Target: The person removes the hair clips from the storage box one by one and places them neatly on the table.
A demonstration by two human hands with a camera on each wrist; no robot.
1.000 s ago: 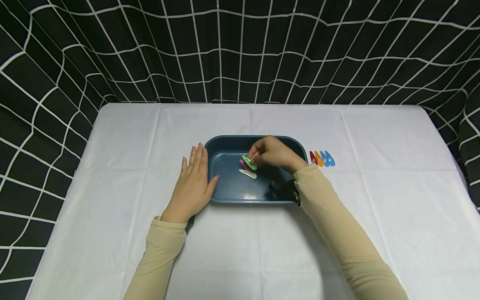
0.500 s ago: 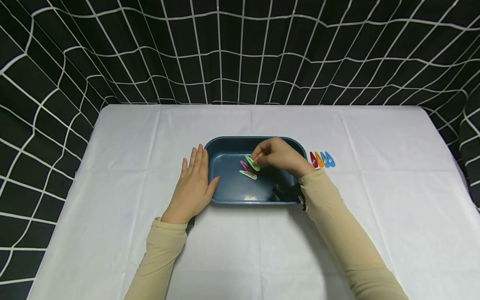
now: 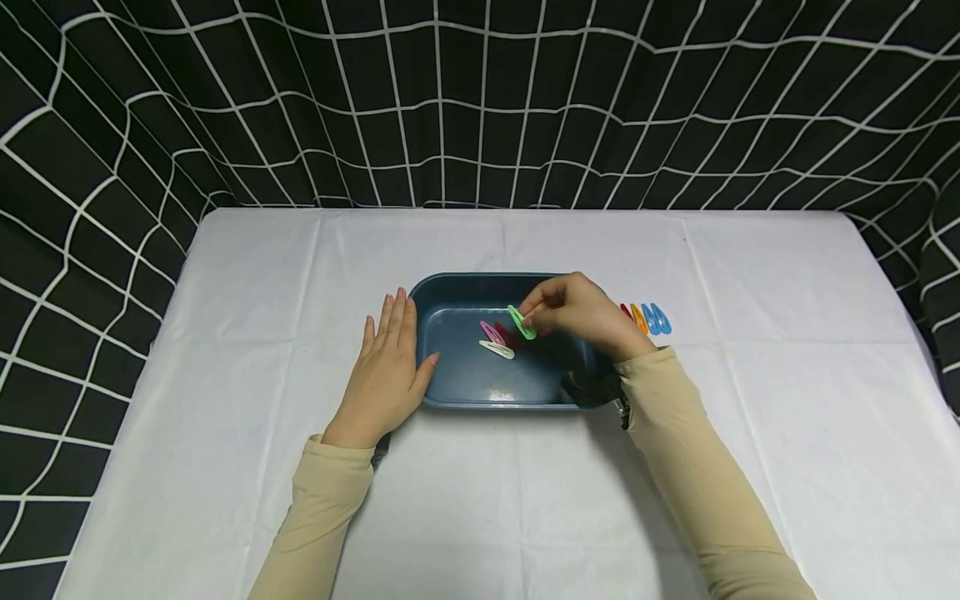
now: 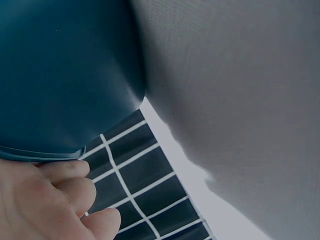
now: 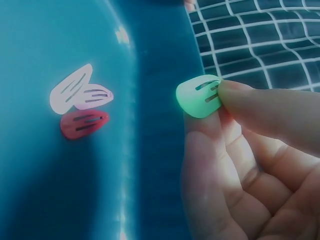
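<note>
Right hand [image 3: 582, 315] pinches a green clip [image 3: 519, 319]
It's at two o'clock from the left hand [image 3: 381, 375], straight-fingered against the tray [image 3: 480, 407].

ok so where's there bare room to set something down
The white tablecloth is bare between both sleeves and right of the blue clips. Inside the tray, there's room between the left hand and the white clip. Crowded: mid-tray, with the pink clip and red clip, and its right side, under the right hand holding the green clip.
</note>
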